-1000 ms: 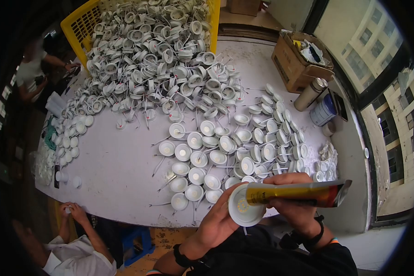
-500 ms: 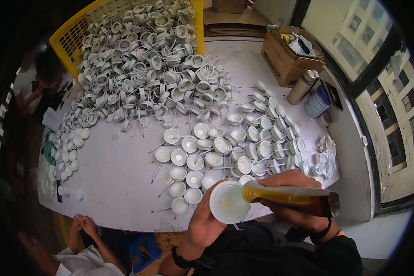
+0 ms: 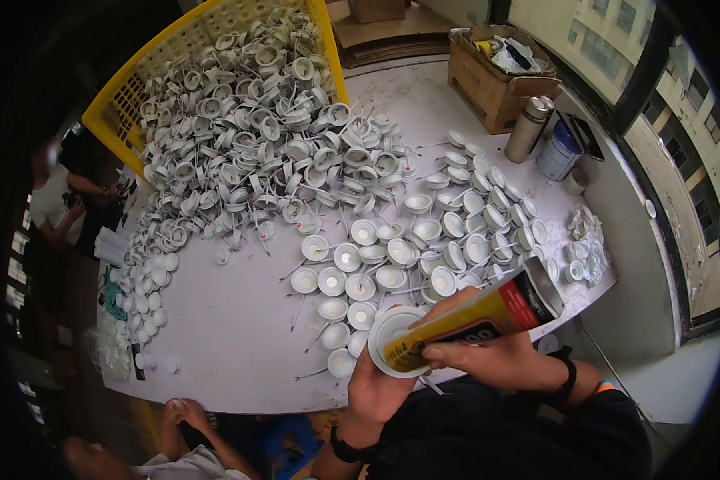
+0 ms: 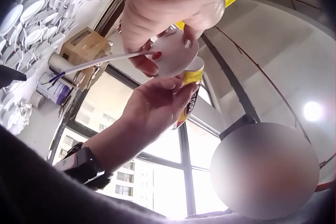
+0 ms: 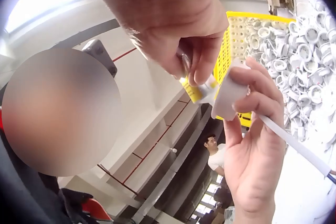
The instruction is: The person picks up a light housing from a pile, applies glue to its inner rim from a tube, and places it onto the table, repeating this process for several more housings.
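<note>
My left hand (image 3: 376, 395) holds a white round lamp housing (image 3: 387, 326) by its rim, its hollow face turned up in the head view. From the back of this housing (image 4: 177, 55), a white cable with a bare-wire end sticks out in the left wrist view. My right hand (image 3: 500, 358) grips a yellow, black and red glue tube (image 3: 448, 328), its thumb along the side. The tube's narrow end lies over the housing and hides part of the inside. In the right wrist view, the tube (image 5: 195, 91) points at the housing (image 5: 229, 95).
Several similar housings (image 3: 332, 280) lie face up on the white table (image 3: 240, 320) just beyond my hands. A large heap spills from a yellow basket (image 3: 112, 100). A cardboard box (image 3: 488, 84), a thermos (image 3: 526, 132) and a blue-white can (image 3: 558, 154) stand at the right. Another person's hands (image 3: 184, 412) are at lower left.
The glue tube has swung, its wide end now tilted up and away and its label facing up. Its narrow end has moved from the housing's right rim to over its face.
</note>
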`<state>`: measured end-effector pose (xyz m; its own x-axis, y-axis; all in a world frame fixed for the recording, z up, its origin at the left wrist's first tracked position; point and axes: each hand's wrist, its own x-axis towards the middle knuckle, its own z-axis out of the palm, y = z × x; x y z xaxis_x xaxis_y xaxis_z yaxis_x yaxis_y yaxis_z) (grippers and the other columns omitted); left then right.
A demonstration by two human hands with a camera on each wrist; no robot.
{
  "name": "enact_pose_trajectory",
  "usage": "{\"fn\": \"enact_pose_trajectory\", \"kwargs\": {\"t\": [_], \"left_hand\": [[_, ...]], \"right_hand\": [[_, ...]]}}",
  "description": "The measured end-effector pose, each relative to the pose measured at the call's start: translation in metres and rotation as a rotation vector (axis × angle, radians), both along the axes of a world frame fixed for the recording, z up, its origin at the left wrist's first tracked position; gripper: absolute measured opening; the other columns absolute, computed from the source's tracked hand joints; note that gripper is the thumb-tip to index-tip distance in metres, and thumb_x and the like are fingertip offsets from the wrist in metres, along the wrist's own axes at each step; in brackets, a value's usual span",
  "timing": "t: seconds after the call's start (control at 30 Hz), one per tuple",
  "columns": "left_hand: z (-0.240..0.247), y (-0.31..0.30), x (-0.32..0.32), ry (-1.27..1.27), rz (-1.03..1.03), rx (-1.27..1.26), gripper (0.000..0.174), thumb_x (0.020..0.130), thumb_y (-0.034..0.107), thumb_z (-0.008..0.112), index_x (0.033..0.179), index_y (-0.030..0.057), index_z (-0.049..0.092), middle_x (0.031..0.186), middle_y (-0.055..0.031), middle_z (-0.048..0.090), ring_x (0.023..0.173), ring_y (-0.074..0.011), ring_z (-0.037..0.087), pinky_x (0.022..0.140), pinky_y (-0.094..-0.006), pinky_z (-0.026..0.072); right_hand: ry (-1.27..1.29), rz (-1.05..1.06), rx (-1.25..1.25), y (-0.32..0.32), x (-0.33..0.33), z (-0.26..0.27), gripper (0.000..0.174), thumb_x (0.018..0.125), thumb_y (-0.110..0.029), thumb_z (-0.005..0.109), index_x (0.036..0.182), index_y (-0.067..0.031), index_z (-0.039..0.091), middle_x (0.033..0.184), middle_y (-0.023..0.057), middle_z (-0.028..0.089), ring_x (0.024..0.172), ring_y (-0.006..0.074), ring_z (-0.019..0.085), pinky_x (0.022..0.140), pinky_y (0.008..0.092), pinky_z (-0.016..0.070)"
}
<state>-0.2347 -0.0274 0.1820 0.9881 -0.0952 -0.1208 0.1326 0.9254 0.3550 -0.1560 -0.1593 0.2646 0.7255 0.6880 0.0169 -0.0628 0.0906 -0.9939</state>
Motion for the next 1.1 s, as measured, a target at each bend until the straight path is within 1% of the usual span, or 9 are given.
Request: {"fn": "enact_pose_trajectory", "kwargs": {"t": [0.07,0.2,0.33,0.47,0.57,0.7,0.83,0.93,1.1], "left_hand": [[-0.001,0.000,0.000,0.004,-0.013,-0.037,0.055,0.085,0.039,0.035,0.128,0.0073,0.021,0.125,-0.0087,0.033,0.111,-0.0219,0.037,0.086,-0.0376,0.0339],[-0.004,0.004,0.000,-0.016,-0.039,-0.004,0.056,0.085,0.042,0.033,0.127,0.0070,0.022,0.124,-0.0094,0.034,0.107,-0.0216,0.039,0.082,-0.0357,0.0361],[-0.013,0.009,0.000,0.002,-0.015,-0.038,0.054,0.083,0.043,0.032,0.126,0.0114,0.027,0.120,-0.0097,0.039,0.098,-0.0285,0.044,0.071,-0.0365,0.0381],[-0.013,0.055,-0.001,0.092,0.213,0.044,0.058,0.085,0.048,0.024,0.124,0.0062,0.028,0.115,-0.0155,0.043,0.094,-0.0305,0.047,0.065,-0.0347,0.0386],[-0.050,0.113,-0.019,0.180,0.391,0.393,0.054,0.086,0.047,0.027,0.116,0.0036,0.035,0.111,-0.0142,0.046,0.096,-0.0297,0.049,0.066,-0.0341,0.0402],[-0.135,0.209,-0.067,0.501,0.505,0.543,0.051,0.085,0.046,0.029,0.112,0.0049,0.041,0.104,-0.0119,0.051,0.090,-0.0276,0.053,0.064,-0.0342,0.0425],[-0.235,0.299,-0.136,0.669,0.588,0.607,0.049,0.082,0.053,0.030,0.105,0.0130,0.048,0.094,-0.0044,0.056,0.080,-0.0201,0.052,0.062,-0.0355,0.0405],[-0.243,0.317,-0.152,1.044,0.753,0.593,0.049,0.081,0.052,0.035,0.102,0.0094,0.049,0.090,-0.0070,0.055,0.072,-0.0206,0.052,0.059,-0.0324,0.0423],[-0.255,0.337,-0.165,1.123,0.819,0.712,0.046,0.082,0.048,0.038,0.104,0.0083,0.048,0.094,-0.0080,0.053,0.081,-0.0205,0.051,0.064,-0.0329,0.0414]], "right_hand": [[-0.004,-0.189,0.089,0.009,-0.002,-0.007,0.022,0.072,-0.003,0.062,0.089,0.0012,0.049,0.086,0.0119,0.057,0.071,0.0126,0.057,0.058,0.0230,0.0473],[-0.110,-0.259,0.055,0.012,0.009,-0.021,0.021,0.073,-0.002,0.060,0.091,0.0022,0.049,0.082,0.0103,0.056,0.070,0.0123,0.056,0.058,0.0221,0.0470],[0.097,-0.371,0.088,0.015,0.005,-0.021,0.022,0.070,-0.002,0.059,0.090,0.0010,0.049,0.078,0.0098,0.055,0.061,0.0127,0.055,0.050,0.0237,0.0467],[0.044,-0.450,0.126,0.002,0.011,-0.023,0.025,0.070,-0.005,0.058,0.092,0.0016,0.047,0.073,0.0085,0.055,0.051,0.0134,0.053,0.045,0.0237,0.0450],[-0.003,-0.545,0.171,-0.006,0.010,-0.028,0.026,0.071,-0.011,0.058,0.090,0.0021,0.047,0.068,0.0088,0.053,0.046,0.0132,0.050,0.042,0.0237,0.0416],[0.065,-0.679,0.153,-0.028,0.006,-0.037,0.028,0.073,-0.013,0.057,0.095,0.0018,0.045,0.073,0.0077,0.051,0.050,0.0130,0.049,0.041,0.0229,0.0399],[0.165,-0.796,0.178,-0.052,-0.003,-0.036,0.024,0.076,-0.013,0.055,0.095,-0.0004,0.045,0.076,0.0048,0.050,0.058,0.0116,0.051,0.042,0.0236,0.0416],[0.148,-0.839,0.201,-0.058,-0.008,-0.025,0.020,0.077,-0.014,0.055,0.088,0.0009,0.048,0.070,0.0051,0.051,0.050,0.0107,0.049,0.041,0.0226,0.0411],[0.140,-0.946,0.199,-0.073,-0.012,-0.025,0.022,0.077,-0.016,0.056,0.088,0.0009,0.048,0.072,0.0068,0.054,0.049,0.0105,0.051,0.041,0.0209,0.0422]]}}
